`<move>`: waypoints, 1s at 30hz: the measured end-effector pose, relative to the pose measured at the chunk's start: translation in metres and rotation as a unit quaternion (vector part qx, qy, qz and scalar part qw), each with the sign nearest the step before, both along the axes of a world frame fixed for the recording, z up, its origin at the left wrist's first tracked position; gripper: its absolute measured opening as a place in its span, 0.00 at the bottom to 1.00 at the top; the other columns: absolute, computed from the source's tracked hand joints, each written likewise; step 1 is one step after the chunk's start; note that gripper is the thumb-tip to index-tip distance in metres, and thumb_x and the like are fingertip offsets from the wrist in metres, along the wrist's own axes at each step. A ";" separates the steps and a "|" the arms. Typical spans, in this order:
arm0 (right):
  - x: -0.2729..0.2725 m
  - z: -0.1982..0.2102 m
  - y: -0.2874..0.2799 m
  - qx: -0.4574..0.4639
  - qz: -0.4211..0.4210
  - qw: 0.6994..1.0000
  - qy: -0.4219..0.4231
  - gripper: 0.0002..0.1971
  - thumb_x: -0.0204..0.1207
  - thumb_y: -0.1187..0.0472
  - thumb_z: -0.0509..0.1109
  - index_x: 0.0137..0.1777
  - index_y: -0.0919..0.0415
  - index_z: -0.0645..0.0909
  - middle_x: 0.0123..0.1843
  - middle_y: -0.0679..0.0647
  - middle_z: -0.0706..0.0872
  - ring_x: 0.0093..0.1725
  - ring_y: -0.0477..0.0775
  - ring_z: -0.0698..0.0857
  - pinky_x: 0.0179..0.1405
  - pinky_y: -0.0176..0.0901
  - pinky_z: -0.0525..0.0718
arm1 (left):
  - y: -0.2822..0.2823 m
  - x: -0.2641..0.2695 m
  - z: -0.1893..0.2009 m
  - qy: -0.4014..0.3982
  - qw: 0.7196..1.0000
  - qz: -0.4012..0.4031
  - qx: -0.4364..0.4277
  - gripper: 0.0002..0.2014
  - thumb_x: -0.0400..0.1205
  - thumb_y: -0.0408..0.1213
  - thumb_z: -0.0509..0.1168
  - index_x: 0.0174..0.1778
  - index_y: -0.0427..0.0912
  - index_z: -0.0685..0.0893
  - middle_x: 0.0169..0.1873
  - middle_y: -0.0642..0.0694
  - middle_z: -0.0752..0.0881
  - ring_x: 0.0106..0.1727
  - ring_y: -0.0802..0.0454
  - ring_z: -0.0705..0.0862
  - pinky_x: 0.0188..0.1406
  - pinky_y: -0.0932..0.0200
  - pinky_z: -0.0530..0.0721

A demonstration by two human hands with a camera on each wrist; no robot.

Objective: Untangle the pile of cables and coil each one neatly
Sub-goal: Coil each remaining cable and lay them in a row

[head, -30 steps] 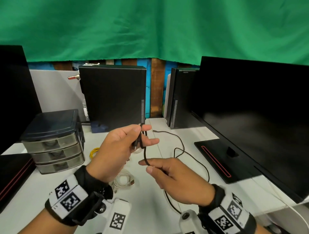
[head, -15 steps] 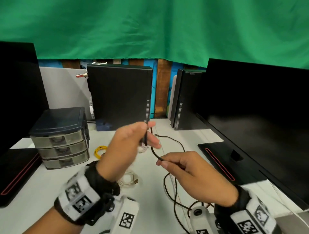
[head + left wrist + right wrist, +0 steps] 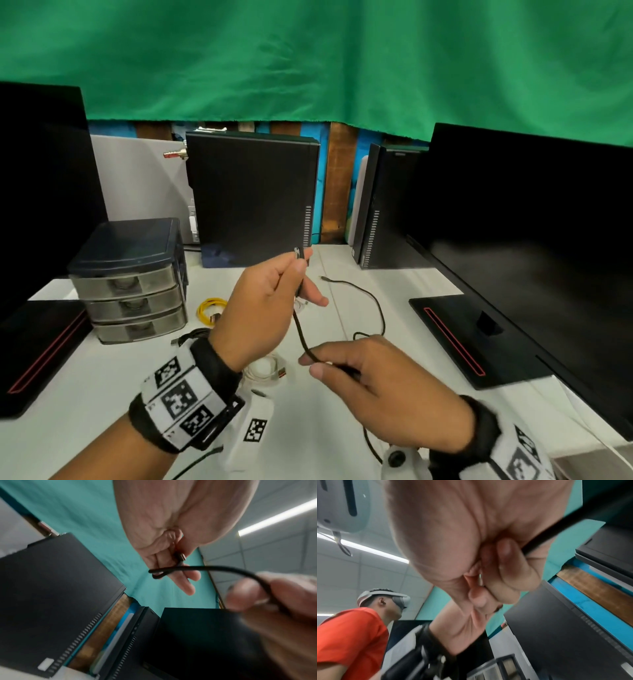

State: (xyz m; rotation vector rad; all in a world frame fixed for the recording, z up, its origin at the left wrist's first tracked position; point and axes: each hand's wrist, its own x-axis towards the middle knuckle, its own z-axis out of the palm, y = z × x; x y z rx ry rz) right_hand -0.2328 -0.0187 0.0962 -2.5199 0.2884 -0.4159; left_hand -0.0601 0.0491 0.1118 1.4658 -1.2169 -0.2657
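The black cable [image 3: 301, 337] was up off the surface [image 3: 102, 387], stretched between two hands. The left hand [image 3: 263, 308] had its grip closed on one end, thumb and forefinger pinching it just below the plug, which stuck up above the fingers; from the left wrist view a small loop of the cable [image 3: 158, 573] lay across those fingers. From that grip the cable ran down and toward the person to the right hand [image 3: 370, 380], whose grip was also clenched on it, thumb and curled fingers pinching the cord a short way along. Beyond the right grip the rest of the cable trailed onto the surface, curving away behind the hand to a loose end lying well past the left grip, and another stretch dropped off under the right wrist.

Below the left hand lay a white coiled cable [image 3: 263, 368]. To the left of that grip sat a yellow coiled cable [image 3: 209, 308], and further left a small drawer unit [image 3: 130, 281]. Behind both hands stood a black computer case [image 3: 253, 198]; to the right of the right grip was a dark monitor [image 3: 527, 246].
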 end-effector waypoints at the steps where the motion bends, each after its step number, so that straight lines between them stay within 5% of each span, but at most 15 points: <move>1: -0.003 0.006 0.000 0.000 0.000 1.000 -0.010 0.14 0.88 0.50 0.62 0.56 0.59 0.85 0.31 0.54 0.80 0.30 0.52 0.77 0.32 0.40 0.76 | -0.002 0.002 -0.005 -0.036 0.999 0.010 0.001 0.20 0.92 0.40 0.54 0.40 0.44 0.88 0.34 0.53 0.92 0.49 0.70 0.86 0.61 0.73 0.76; 4: -0.012 0.021 -0.002 0.000 -0.016 0.999 -0.038 0.15 0.88 0.52 0.63 0.47 0.62 0.84 0.31 0.56 0.78 0.30 0.54 0.74 0.30 0.35 0.69 | -0.005 0.003 -0.015 -0.101 0.995 0.014 0.005 0.18 0.91 0.41 0.54 0.40 0.46 0.85 0.29 0.52 0.88 0.36 0.61 0.86 0.42 0.69 0.80; 7: -0.021 0.033 -0.012 0.013 -0.044 0.995 -0.093 0.10 0.85 0.54 0.68 0.46 0.55 0.88 0.31 0.49 0.82 0.30 0.49 0.77 0.31 0.38 0.75 | 0.001 0.001 -0.012 -0.126 0.988 -0.063 0.061 0.20 0.92 0.44 0.53 0.35 0.57 0.81 0.27 0.52 0.87 0.41 0.55 0.89 0.51 0.60 0.83; 9: -0.025 0.039 -0.021 0.045 -0.069 0.985 -0.152 0.06 0.82 0.55 0.71 0.46 0.49 0.90 0.36 0.50 0.89 0.34 0.51 0.84 0.37 0.47 0.83 | 0.005 -0.005 -0.009 -0.053 0.978 -0.165 0.115 0.20 0.92 0.45 0.52 0.42 0.53 0.87 0.26 0.47 0.87 0.38 0.50 0.88 0.57 0.59 0.82; 12: -0.026 0.036 -0.040 0.077 -0.088 0.966 -0.231 0.08 0.79 0.56 0.71 0.48 0.48 0.93 0.41 0.51 0.92 0.42 0.50 0.89 0.44 0.42 0.86 | 0.013 -0.015 0.002 0.140 0.933 -0.310 0.118 0.22 0.90 0.44 0.51 0.60 0.39 0.89 0.22 0.46 0.83 0.32 0.49 0.87 0.66 0.54 0.83; 15: -0.019 0.021 -0.054 0.097 -0.116 0.960 -0.235 0.10 0.83 0.52 0.68 0.50 0.48 0.92 0.32 0.57 0.83 0.33 0.57 0.77 0.36 0.43 0.77 | 0.020 -0.018 0.015 0.291 0.895 -0.338 0.028 0.22 0.86 0.41 0.53 0.60 0.32 0.89 0.22 0.45 0.80 0.25 0.51 0.84 0.63 0.54 0.84; 18: -0.007 0.006 -0.044 0.122 -0.092 0.979 -0.132 0.14 0.85 0.51 0.65 0.56 0.52 0.92 0.27 0.37 0.80 0.30 0.38 0.77 0.37 0.30 0.73 | 0.021 -0.014 0.021 0.345 0.886 -0.306 -0.049 0.21 0.85 0.40 0.56 0.59 0.32 0.90 0.25 0.43 0.82 0.28 0.47 0.86 0.66 0.53 0.85; 20: 0.001 -0.001 -0.027 0.134 -0.053 0.987 -0.065 0.13 0.86 0.54 0.65 0.59 0.56 0.90 0.25 0.32 0.78 0.29 0.36 0.77 0.36 0.24 0.72 | 0.018 -0.011 0.020 0.323 0.907 -0.262 -0.068 0.19 0.87 0.41 0.57 0.59 0.34 0.89 0.28 0.42 0.86 0.37 0.46 0.90 0.69 0.53 0.83; 22: 0.005 -0.005 -0.012 0.117 -0.020 0.993 -0.025 0.13 0.88 0.53 0.63 0.59 0.55 0.89 0.24 0.39 0.74 0.26 0.39 0.73 0.32 0.26 0.69 | 0.015 -0.007 0.017 0.264 0.940 -0.209 -0.059 0.19 0.88 0.44 0.57 0.54 0.34 0.89 0.34 0.42 0.91 0.49 0.47 0.92 0.72 0.54 0.79; 25: 0.001 -0.002 -0.008 0.063 -0.026 0.998 0.007 0.12 0.89 0.52 0.61 0.64 0.50 0.85 0.25 0.41 0.75 0.26 0.43 0.74 0.31 0.29 0.69 | 0.012 -0.002 0.015 0.143 0.977 -0.155 -0.026 0.22 0.87 0.44 0.53 0.42 0.36 0.88 0.41 0.43 0.94 0.64 0.57 0.87 0.71 0.65 0.73; 27: -0.004 0.002 -0.006 0.037 -0.021 0.999 0.017 0.11 0.89 0.52 0.61 0.64 0.48 0.84 0.25 0.43 0.76 0.27 0.45 0.75 0.31 0.30 0.69 | 0.008 0.002 0.010 0.004 0.997 -0.080 -0.013 0.21 0.90 0.41 0.53 0.39 0.41 0.87 0.41 0.49 0.94 0.62 0.67 0.85 0.66 0.76 0.72; 30: -0.008 0.009 -0.001 0.006 -0.002 1.000 -0.015 0.10 0.88 0.53 0.62 0.54 0.53 0.85 0.28 0.48 0.78 0.30 0.50 0.76 0.32 0.35 0.71 | 0.003 0.009 -0.007 -0.190 0.981 -0.001 0.031 0.18 0.92 0.44 0.51 0.42 0.47 0.83 0.36 0.54 0.90 0.43 0.63 0.87 0.53 0.64 0.82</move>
